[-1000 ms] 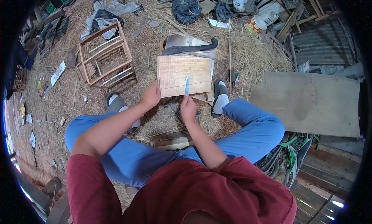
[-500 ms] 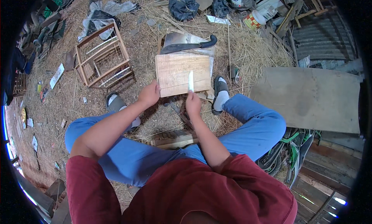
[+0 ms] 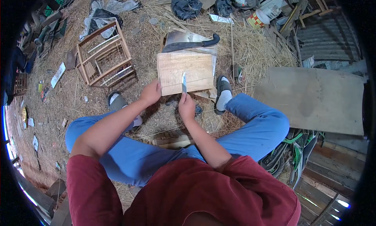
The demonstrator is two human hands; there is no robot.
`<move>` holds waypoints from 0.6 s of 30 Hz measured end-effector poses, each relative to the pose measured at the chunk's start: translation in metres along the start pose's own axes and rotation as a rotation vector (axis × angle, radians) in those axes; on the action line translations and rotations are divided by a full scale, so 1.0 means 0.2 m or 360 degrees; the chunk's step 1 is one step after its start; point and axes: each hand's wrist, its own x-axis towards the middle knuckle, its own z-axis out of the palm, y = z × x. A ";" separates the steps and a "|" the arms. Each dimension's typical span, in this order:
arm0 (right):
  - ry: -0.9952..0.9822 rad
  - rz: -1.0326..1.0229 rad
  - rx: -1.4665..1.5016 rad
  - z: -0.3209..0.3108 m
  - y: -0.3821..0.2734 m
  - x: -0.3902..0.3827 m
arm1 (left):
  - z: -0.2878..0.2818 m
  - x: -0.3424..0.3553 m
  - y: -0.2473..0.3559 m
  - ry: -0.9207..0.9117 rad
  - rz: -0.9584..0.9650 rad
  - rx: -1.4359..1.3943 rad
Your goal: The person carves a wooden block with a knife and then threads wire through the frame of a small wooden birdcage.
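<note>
- Head view, right hand [image 3: 187, 107]: fist curled tight round the handle of a small knife [image 3: 184, 82], whose pale blade runs straight away from my knuckles and lies across the near part of the wooden board [image 3: 185, 71].
- Left hand [image 3: 151, 92], same view: fingers wrapped over the board's near left corner, thumb side toward the knife; I cannot tell how hard they press, but they are closed on the edge.
- Board lies flat on the straw just beyond both hands, between my two feet, its near edge touching my left fingers and passing under the blade.
- Beyond the board, away from my grip, a big dark-handled chopping blade [image 3: 190, 43] rests on scraps of wood, touching the board's far edge or just past it.
- Left of my left hand, well apart, a slatted wooden crate [image 3: 105, 57] sits tilted on the ground.
- Right of my right hand, past my right foot in a grey sandal [image 3: 223, 87], a large flat grey panel [image 3: 313, 99] lies on the straw.
- Close under my wrists, between my knees, a short block of wood [image 3: 172, 139].
</note>
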 end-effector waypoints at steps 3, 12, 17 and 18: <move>-0.0250 0.0009 -0.0130 -0.09 0.00 0.06 | -0.01 -0.01 -0.07 0.0026 -0.0024 0.0023; -0.0244 0.0111 -0.0023 -0.06 -0.02 0.04 | -0.02 0.00 -0.06 -0.0027 -0.0017 -0.0004; -0.0098 0.0103 0.0007 -0.05 -0.01 0.03 | -0.01 -0.01 -0.02 -0.0073 0.0011 0.0080; -0.0165 -0.0084 -0.0016 -0.01 -0.03 -0.04 | -0.01 0.00 -0.01 -0.0078 -0.0014 0.0076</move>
